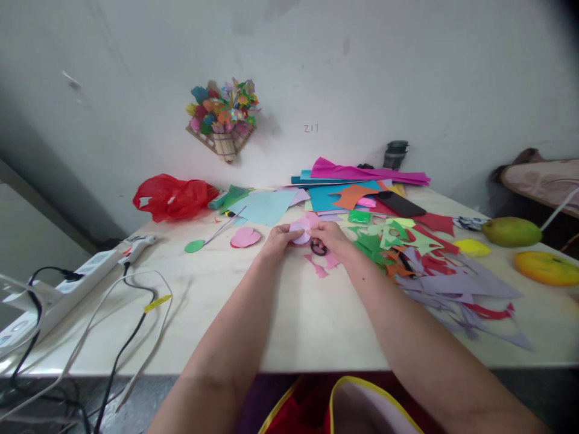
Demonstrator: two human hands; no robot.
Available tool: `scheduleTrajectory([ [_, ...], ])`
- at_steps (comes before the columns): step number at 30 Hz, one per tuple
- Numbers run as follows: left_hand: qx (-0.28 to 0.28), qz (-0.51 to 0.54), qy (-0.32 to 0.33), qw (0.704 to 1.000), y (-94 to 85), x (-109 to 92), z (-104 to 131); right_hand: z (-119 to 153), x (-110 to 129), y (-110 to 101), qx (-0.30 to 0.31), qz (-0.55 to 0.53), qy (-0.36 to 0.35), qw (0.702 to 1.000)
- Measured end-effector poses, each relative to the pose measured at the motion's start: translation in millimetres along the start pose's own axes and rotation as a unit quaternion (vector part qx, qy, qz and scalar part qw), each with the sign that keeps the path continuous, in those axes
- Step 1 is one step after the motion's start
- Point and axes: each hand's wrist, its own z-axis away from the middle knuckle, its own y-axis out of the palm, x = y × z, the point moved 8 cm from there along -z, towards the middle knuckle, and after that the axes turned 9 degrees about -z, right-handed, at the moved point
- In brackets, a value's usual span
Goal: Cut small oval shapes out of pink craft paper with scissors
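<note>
My left hand [278, 238] is closed, thumb and fingers pinching a pale lilac rounded piece [299, 232] of thin felt or paper. Behind that piece shows a pink sheet [311, 219] of similar stuff. My right hand [332, 236] is closed as well, its fingertips at the right edge of the lilac piece. Just under those fingers a black loop handle of scissors [319, 248] shows; the blades are hidden, and whether the hand bears them I cannot tell. Pink scraps [321, 267] lie below my hands. To the left rest pink rounded cutouts [245, 237].
A green disc on a stem [194, 246] lies left, near a red plastic bag [174, 196]. Coloured sheets [335, 198] and a black phone [400, 204] are at the back. Scraps [452, 286] and two mangoes [511, 232] lie right. A power strip [76, 277] with cables occupies the left edge.
</note>
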Motion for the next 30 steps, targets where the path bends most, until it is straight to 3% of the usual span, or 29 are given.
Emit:
scheduleTrajectory([
  [3, -0.004, -0.007, 0.007, 1.000, -1.5, -1, -1, -1, 2, -1, -0.005, 0.030, -0.002, 1.000],
  [6, -0.033, -0.008, 0.017, 0.999, -8.7, -1, -3, -1, 12, -9, -0.036, 0.166, -0.039, 0.985],
  [10, -0.078, -0.004, 0.028, 0.997, -19.9, 0, -4, 3, 29, -20, -0.095, 0.433, -0.082, 0.893],
  [13, -0.107, -0.004, 0.025, 0.994, -25.9, 2, -4, 6, 27, -16, -0.061, 0.543, -0.061, 0.835],
  [18, -0.122, 0.014, 0.020, 0.992, -28.5, 4, -4, 11, 18, -1, 0.023, 0.589, -0.041, 0.807],
  [30, -0.139, 0.068, 0.023, 0.988, -29.5, 5, -3, 13, 27, 6, 0.023, 0.615, -0.076, 0.785],
])
